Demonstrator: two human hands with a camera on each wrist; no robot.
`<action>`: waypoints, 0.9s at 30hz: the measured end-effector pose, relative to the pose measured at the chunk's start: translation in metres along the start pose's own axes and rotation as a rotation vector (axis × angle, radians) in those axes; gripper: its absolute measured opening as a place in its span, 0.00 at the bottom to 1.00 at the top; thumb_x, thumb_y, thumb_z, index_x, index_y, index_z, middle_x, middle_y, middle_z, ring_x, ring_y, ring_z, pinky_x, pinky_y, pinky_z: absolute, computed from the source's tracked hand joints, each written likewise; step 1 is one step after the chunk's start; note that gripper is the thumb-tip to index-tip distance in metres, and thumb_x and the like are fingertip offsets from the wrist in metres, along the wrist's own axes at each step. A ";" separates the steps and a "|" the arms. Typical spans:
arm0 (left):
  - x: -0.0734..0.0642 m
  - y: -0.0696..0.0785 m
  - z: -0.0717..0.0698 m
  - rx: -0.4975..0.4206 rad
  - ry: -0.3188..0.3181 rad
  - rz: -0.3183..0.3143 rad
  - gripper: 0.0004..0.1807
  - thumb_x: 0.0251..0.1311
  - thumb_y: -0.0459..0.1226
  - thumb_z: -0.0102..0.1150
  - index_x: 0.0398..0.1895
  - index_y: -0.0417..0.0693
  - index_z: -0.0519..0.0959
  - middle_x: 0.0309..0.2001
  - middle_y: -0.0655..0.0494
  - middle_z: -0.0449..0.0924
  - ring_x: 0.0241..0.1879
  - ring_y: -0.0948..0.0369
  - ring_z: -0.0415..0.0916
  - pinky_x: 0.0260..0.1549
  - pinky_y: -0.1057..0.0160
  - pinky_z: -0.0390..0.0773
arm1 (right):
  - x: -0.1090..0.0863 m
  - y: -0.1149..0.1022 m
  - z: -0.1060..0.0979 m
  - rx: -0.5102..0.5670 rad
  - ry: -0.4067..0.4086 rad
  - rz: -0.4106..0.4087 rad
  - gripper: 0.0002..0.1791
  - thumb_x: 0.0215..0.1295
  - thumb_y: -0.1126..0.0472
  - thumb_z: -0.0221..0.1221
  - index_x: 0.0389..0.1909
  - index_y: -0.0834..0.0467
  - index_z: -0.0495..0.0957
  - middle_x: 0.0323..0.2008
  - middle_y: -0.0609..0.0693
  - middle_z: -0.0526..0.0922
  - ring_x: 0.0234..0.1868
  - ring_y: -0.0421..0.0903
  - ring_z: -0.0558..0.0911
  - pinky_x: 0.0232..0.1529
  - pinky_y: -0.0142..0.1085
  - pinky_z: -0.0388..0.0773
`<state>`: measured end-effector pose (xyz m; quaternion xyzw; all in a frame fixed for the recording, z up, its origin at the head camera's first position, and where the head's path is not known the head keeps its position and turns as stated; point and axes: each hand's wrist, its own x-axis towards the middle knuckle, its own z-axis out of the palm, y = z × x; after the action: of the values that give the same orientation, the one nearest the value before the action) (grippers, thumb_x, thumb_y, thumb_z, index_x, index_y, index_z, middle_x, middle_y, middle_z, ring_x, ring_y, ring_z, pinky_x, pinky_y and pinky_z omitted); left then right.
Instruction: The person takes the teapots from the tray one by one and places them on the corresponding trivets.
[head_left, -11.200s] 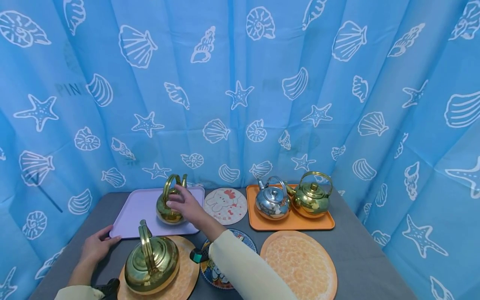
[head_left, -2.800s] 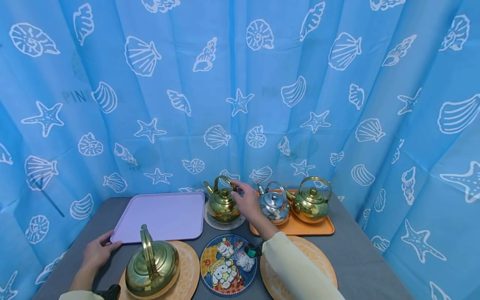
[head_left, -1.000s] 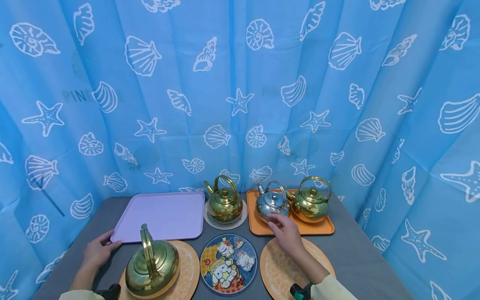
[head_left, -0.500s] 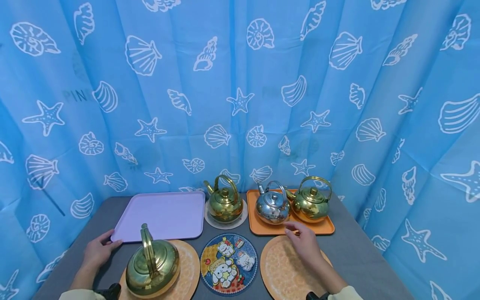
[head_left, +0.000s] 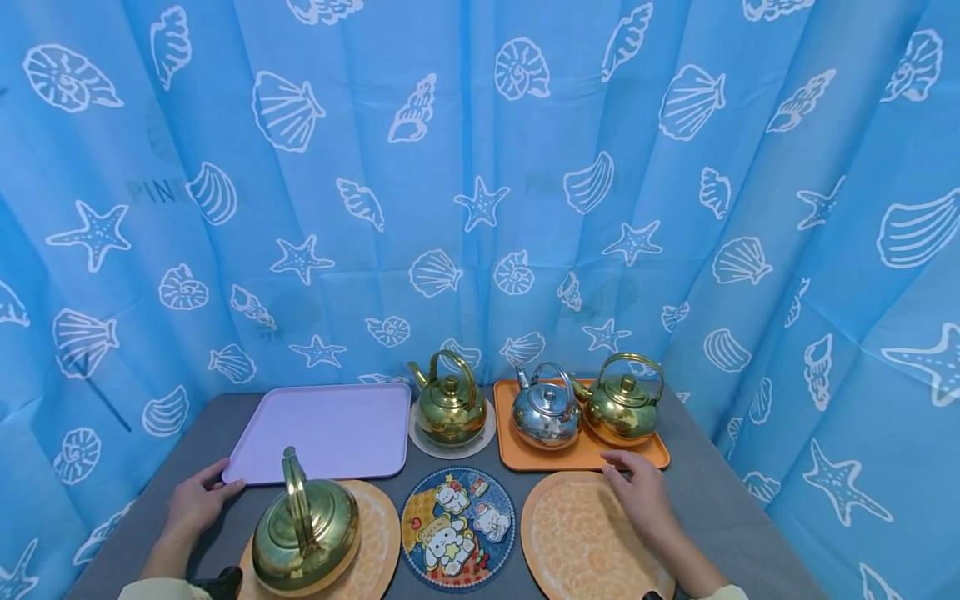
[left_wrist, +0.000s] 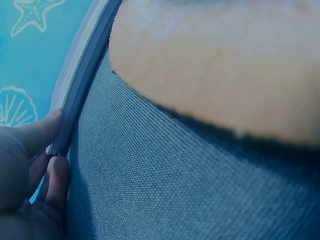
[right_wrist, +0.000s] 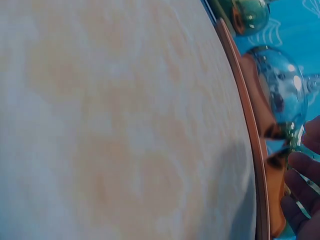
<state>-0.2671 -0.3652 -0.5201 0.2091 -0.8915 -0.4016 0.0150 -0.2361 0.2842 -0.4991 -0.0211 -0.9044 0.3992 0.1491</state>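
Observation:
At the near left corner of the lilac tray (head_left: 322, 433), my left hand (head_left: 197, 504) pinches the rim, thumb above and fingers at the side in the left wrist view. My right hand (head_left: 639, 496) hovers with loosely bent fingers by the front edge of the orange tray (head_left: 517, 454), holding nothing. On that tray stand a silver kettle (head_left: 546, 419) and a gold kettle (head_left: 622, 410). Another gold kettle (head_left: 450, 411) sits on a round pale mat (head_left: 450, 452) between the trays. A larger gold kettle (head_left: 307, 533) rests on a tan round mat (head_left: 378, 542) beside my left arm.
A round blue cartoon mat (head_left: 457, 529) lies at the front middle. Right of it is a second tan round mat (head_left: 585, 533), partly under my right forearm. A grey cloth (head_left: 720, 500) covers the table, and a blue shell-print curtain (head_left: 480, 167) hangs behind.
The smaller gold kettle went from the lilac tray to the pale mat in my right hand. That hand then let go and moved right and nearer. My left hand stayed on the tray corner.

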 end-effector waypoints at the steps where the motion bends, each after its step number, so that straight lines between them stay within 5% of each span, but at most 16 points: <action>1: 0.000 0.000 0.000 0.002 0.000 0.001 0.41 0.64 0.47 0.62 0.71 0.34 0.57 0.65 0.23 0.56 0.64 0.30 0.53 0.60 0.33 0.54 | 0.000 0.002 -0.002 -0.015 0.002 0.005 0.12 0.67 0.65 0.60 0.50 0.62 0.81 0.45 0.56 0.83 0.43 0.51 0.81 0.41 0.44 0.78; 16: -0.001 0.000 -0.001 0.010 0.008 0.011 0.41 0.63 0.46 0.63 0.71 0.34 0.58 0.64 0.22 0.57 0.62 0.30 0.56 0.59 0.33 0.56 | 0.007 0.030 -0.024 -0.150 0.096 0.026 0.13 0.65 0.64 0.61 0.47 0.65 0.81 0.44 0.64 0.80 0.47 0.61 0.77 0.47 0.57 0.71; 27: 0.000 0.000 -0.001 0.012 -0.001 0.013 0.40 0.63 0.47 0.62 0.71 0.34 0.58 0.64 0.22 0.57 0.62 0.30 0.55 0.59 0.33 0.55 | 0.018 0.048 -0.031 -0.160 0.154 0.181 0.14 0.66 0.62 0.60 0.47 0.67 0.80 0.41 0.65 0.77 0.47 0.62 0.73 0.42 0.55 0.71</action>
<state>-0.2667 -0.3660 -0.5191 0.2030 -0.8952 -0.3963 0.0157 -0.2483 0.3413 -0.5099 -0.1452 -0.9136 0.3346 0.1794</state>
